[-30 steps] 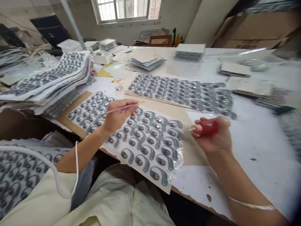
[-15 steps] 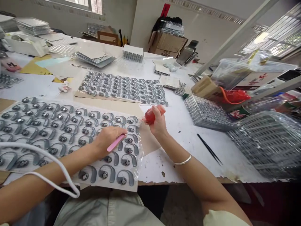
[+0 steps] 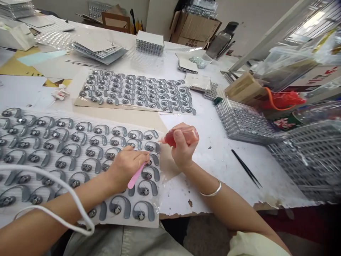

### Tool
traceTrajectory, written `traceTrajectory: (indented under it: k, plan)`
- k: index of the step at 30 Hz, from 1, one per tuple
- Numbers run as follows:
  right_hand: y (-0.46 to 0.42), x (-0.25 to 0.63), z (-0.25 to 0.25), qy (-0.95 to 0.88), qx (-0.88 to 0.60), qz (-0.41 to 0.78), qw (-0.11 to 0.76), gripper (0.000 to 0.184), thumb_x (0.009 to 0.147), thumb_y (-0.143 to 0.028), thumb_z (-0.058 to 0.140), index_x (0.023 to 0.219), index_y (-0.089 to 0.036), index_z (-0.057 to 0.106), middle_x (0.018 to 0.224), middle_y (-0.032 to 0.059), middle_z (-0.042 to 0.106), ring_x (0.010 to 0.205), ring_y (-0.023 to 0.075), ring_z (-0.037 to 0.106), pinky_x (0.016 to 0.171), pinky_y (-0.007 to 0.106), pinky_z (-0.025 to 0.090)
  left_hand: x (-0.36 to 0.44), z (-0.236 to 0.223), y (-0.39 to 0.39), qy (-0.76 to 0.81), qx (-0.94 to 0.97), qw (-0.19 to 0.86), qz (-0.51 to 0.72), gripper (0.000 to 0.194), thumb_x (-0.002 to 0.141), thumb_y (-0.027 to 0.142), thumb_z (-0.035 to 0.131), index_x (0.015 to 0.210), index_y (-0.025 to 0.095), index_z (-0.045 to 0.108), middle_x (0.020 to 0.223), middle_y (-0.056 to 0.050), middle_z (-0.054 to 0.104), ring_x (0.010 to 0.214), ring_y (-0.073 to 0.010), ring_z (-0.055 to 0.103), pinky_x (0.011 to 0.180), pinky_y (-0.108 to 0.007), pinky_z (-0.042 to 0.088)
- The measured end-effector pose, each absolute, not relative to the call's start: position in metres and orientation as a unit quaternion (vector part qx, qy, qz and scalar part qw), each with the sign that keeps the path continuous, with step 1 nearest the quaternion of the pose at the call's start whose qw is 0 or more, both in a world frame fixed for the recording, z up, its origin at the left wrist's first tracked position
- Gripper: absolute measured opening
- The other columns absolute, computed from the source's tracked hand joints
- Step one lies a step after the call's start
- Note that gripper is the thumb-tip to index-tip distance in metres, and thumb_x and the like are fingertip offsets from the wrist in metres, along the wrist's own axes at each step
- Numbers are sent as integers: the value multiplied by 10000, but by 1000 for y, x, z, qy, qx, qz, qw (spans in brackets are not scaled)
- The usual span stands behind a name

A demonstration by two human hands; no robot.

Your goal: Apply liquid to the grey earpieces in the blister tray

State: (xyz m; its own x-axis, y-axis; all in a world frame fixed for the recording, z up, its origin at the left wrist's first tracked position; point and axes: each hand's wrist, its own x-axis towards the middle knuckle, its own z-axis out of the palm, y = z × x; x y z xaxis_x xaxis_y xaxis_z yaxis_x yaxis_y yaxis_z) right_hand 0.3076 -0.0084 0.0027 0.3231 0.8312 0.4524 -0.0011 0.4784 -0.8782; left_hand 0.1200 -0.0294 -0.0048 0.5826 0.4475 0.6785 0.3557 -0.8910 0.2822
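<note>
My left hand (image 3: 129,165) is closed on a flat pink stick-like tool (image 3: 135,177), perhaps tweezers, whose tip is hidden by the fingers. It hovers over the right part of a near board (image 3: 145,222) set with rows of grey hook-shaped earpieces (image 3: 121,207). In my right hand (image 3: 183,151) lies a red squeeze bottle (image 3: 188,135), fingers wrapped round it. The bottle is tilted on its side, its thin nozzle pointing left at the earpiece (image 3: 152,146) by the board's right edge. Whether the nozzle touches that piece I cannot tell.
Behind lies a second board (image 3: 117,108) of similar earpieces. Black tweezers (image 3: 246,168) rest on the table at right, near stacked clear trays (image 3: 239,124). A white cable (image 3: 71,193) loops over my left forearm. Stacked sheets (image 3: 98,49) and cardboard boxes (image 3: 197,28) stand farther back.
The view has tilted down and shifted. The red bottle has turned flatter, its nozzle now nearer the earpieces at the right edge. My left hand has moved slightly down the board with the pink tool.
</note>
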Motion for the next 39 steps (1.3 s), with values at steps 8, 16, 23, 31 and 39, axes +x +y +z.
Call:
traceTrajectory:
  k: [8, 16, 23, 31, 39]
  plan:
    - [-13, 308, -6, -557, -413, 276, 666, 181, 754, -351, 690, 783, -196, 602, 724, -3, 584, 503, 123, 601, 481, 301, 499, 123, -6, -30, 245, 884, 43, 396, 124, 901, 31, 475, 949, 122, 543, 858, -74, 726, 806, -147, 704, 657, -267, 484]
    - [-13, 308, 0, -600, -425, 221, 640, 143, 771, -320, 669, 752, -193, 607, 684, -1, 591, 600, 129, 595, 561, 292, 483, 124, -11, -32, 264, 888, 56, 373, 133, 903, 35, 461, 887, 121, 561, 839, -65, 719, 766, -148, 689, 628, -279, 442]
    - [-17, 301, 8, -617, -428, 244, 614, 161, 760, -333, 676, 772, -186, 612, 622, -6, 577, 547, 121, 558, 520, 280, 450, 126, -10, -32, 272, 893, 14, 357, 152, 901, 44, 482, 782, 114, 545, 829, -61, 710, 698, -143, 663, 587, -286, 401]
    - [-15, 301, 2, -648, -445, 205, 583, 210, 761, -344, 671, 645, -190, 588, 643, 27, 599, 632, 149, 563, 583, 317, 469, 127, -11, -34, 283, 896, 5, 342, 214, 924, 56, 449, 740, 136, 520, 744, -39, 683, 695, -135, 649, 577, -294, 386]
    - [-13, 301, 0, -676, -420, 186, 577, 194, 766, -273, 670, 630, -188, 562, 673, 25, 596, 630, 137, 562, 578, 304, 457, 126, -15, -35, 286, 895, 13, 342, 215, 902, 52, 479, 706, 136, 505, 758, -54, 679, 727, -152, 653, 573, -315, 372]
